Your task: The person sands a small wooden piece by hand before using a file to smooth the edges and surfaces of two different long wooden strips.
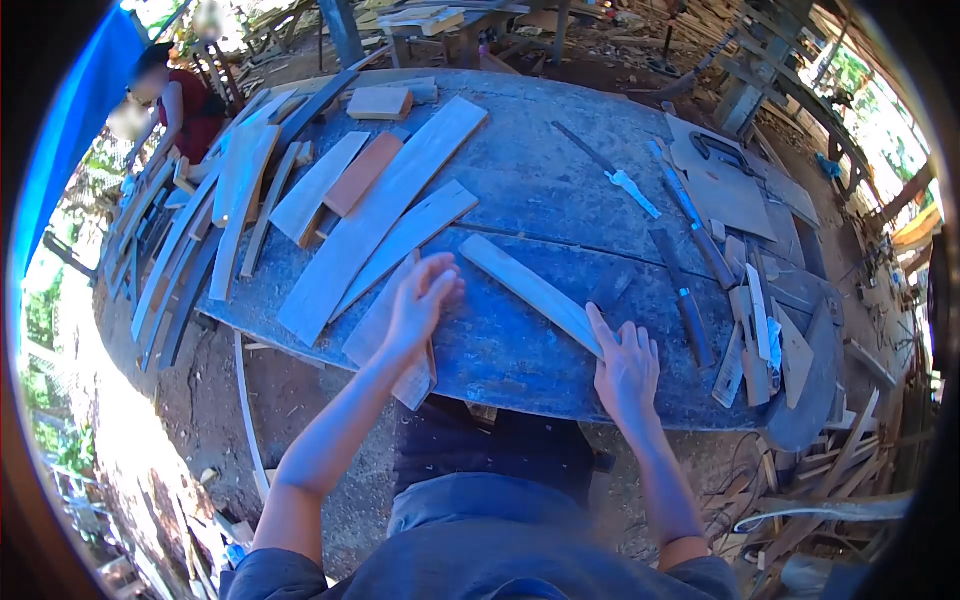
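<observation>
Open-air work area, earth ground [215, 430], littered with timber scraps; bright foliage at the sides. Work table [520, 150], large, blue-toned top, scuffed, one dark seam running across. Blue sheet [75, 110], hung at far left; beside it, a person in red [190, 115], leaning toward the table's left end. Boards [240, 180], numerous, fanned in a loose heap over the left end. Broad pale board [390, 210], lying diagonally; reddish block [363, 175] alongside. Flat panels [720, 190], at the right end, a dark clamp [720, 150] on them. Narrow wooden strip [530, 290], flat on the table front, slanting from centre toward the right hand [628, 370]. That hand lies at the strip's near end, index finger extended, other fingers loosely spread; whether it grips cannot be told. Left hand [425, 290], blurred, over a short board [375, 325] at the front edge, fingers slightly bent, nothing visible in them; contact with the board unclear. Thin dark blade, white-wrapped handle [635, 190], right of centre.
</observation>
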Demonstrator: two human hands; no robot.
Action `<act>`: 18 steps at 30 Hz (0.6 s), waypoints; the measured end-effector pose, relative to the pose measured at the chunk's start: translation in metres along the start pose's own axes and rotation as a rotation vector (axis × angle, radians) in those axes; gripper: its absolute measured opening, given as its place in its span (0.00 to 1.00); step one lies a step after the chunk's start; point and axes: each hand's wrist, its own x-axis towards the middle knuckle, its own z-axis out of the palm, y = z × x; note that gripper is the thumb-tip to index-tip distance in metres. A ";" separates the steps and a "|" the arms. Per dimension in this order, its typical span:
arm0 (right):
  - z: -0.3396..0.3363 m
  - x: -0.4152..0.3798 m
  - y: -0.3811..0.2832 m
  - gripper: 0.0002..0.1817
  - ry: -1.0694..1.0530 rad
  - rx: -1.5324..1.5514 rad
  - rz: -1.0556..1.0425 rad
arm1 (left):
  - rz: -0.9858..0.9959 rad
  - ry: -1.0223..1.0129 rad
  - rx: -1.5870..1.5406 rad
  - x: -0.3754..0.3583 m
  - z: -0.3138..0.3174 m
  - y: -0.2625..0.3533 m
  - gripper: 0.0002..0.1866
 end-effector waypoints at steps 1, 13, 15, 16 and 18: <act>0.001 -0.001 -0.005 0.39 0.014 0.052 0.027 | -0.218 0.046 -0.249 -0.006 0.013 0.008 0.19; 0.007 -0.021 -0.057 0.36 -0.090 0.879 -0.028 | -0.319 0.044 -0.804 -0.013 0.054 0.025 0.18; 0.018 -0.024 -0.055 0.34 -0.121 1.036 -0.048 | -0.345 0.028 -0.865 -0.016 0.053 0.029 0.19; 0.016 -0.025 -0.055 0.34 -0.126 1.036 -0.048 | -0.349 0.032 -0.867 -0.016 0.053 0.028 0.19; 0.005 -0.028 -0.057 0.32 -0.395 1.412 0.161 | -0.297 0.006 -0.882 -0.013 0.046 0.027 0.21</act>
